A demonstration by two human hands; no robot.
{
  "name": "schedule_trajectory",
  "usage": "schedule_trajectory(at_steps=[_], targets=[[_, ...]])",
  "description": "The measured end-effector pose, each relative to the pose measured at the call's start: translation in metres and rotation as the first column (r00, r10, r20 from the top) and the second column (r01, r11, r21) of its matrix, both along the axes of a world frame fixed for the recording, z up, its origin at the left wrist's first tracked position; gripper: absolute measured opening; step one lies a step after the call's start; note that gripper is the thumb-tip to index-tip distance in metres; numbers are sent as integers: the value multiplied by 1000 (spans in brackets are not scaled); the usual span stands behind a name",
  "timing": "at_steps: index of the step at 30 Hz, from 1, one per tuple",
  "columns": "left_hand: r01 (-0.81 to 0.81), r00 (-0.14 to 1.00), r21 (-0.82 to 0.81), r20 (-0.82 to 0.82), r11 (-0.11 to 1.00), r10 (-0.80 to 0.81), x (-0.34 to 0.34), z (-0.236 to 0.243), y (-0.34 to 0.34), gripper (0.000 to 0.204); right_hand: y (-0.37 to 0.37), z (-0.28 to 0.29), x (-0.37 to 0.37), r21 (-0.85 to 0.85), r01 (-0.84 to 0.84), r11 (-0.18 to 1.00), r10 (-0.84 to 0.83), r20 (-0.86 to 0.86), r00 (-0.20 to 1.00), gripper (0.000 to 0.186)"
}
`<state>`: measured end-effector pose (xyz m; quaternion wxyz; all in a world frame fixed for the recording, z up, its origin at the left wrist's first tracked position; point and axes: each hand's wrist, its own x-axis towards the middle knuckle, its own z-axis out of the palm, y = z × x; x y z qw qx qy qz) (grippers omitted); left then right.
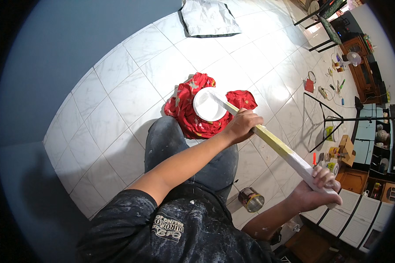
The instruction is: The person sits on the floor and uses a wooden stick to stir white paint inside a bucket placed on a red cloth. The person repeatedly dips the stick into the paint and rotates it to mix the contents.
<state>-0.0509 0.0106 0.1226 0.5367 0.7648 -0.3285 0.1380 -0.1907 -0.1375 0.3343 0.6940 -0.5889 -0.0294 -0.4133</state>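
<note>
A long wooden stick, yellowish along its middle and coated white toward its upper end, slants across my front. Its lower end reaches into a round white bucket with white contents; how deep it goes cannot be made out. Partway down the stick, my left hand is closed round it. Near the upper end, my right hand has its fingers wrapped about the whitened part. Under and around the bucket lies a crumpled red patterned cloth, close in front of my knees.
A metal can rests on the tiles beside my right leg. To the right stands a black tripod stand, among small tools and containers. A silver sheet lies far ahead, near the blue wall. Farther right is a chair.
</note>
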Motion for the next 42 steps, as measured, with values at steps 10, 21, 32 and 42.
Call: schedule_trajectory(at_steps=[10,21,32,42], targets=[[-196,970,-98,-165,976,178,-9,-80,25,23,98,-63,25,-387,-209,898,150,-176,973,58],[49,988,163,-155,985,-23,15,-97,44,23,59,-71,49,139,63,988,-41,-158,987,36],[89,996,53,-33,995,-87,-18,5,-3,10,-4,19,-19,160,296,942,-277,-127,952,48],[-74,996,-37,-55,997,71,3,-2,2,25,25,2,10,-84,-44,996,42,-23,999,44]])
